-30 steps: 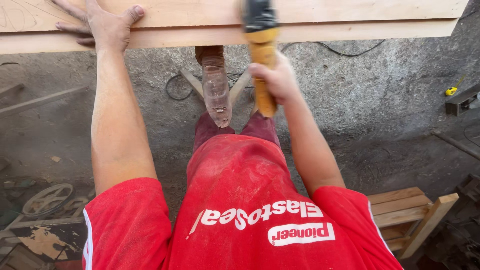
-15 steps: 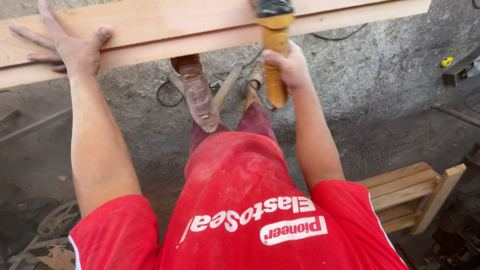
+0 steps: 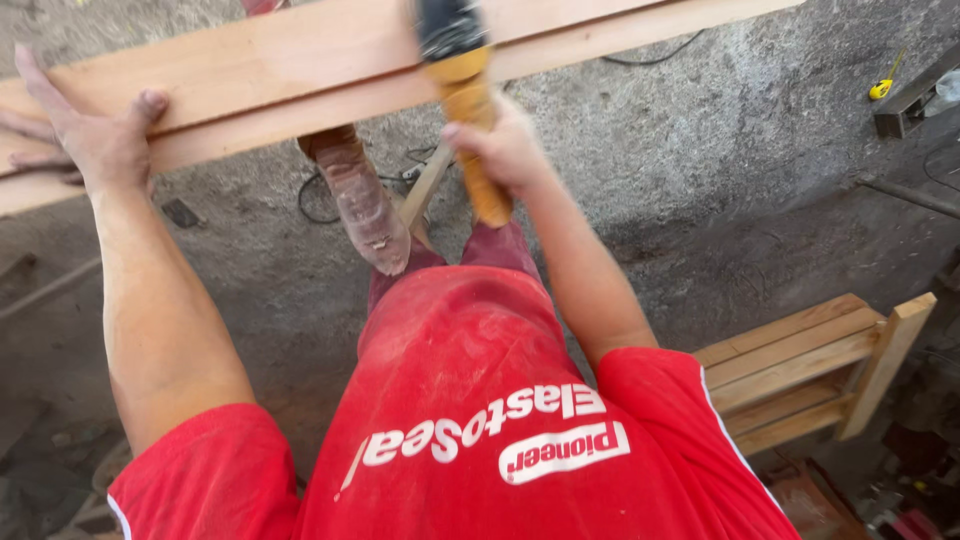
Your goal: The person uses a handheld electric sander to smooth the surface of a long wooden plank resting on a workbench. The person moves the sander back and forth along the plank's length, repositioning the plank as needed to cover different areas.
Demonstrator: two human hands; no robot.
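Observation:
A long pale wooden plank [image 3: 300,60] runs across the top of the view, tilted up to the right. My left hand [image 3: 95,140] lies flat on its left part, fingers spread over the face and thumb on the near edge. My right hand [image 3: 500,150] grips the yellow handle of a power tool [image 3: 470,90]. The tool's black head rests on the plank near its middle. I wear a red shirt and dusty red trousers. My dusty boot [image 3: 365,205] stands on the floor under the plank.
The floor is rough grey concrete [image 3: 700,180]. A pale wooden slatted frame [image 3: 810,370] stands at the lower right. A yellow tape measure [image 3: 880,88] lies on a bar at the far right. A dark cable [image 3: 310,200] loops near my boot.
The plank and both hands sit lower in view and the plank looks more tilted. My left hand lies nearer the left edge. The tool stays on the plank.

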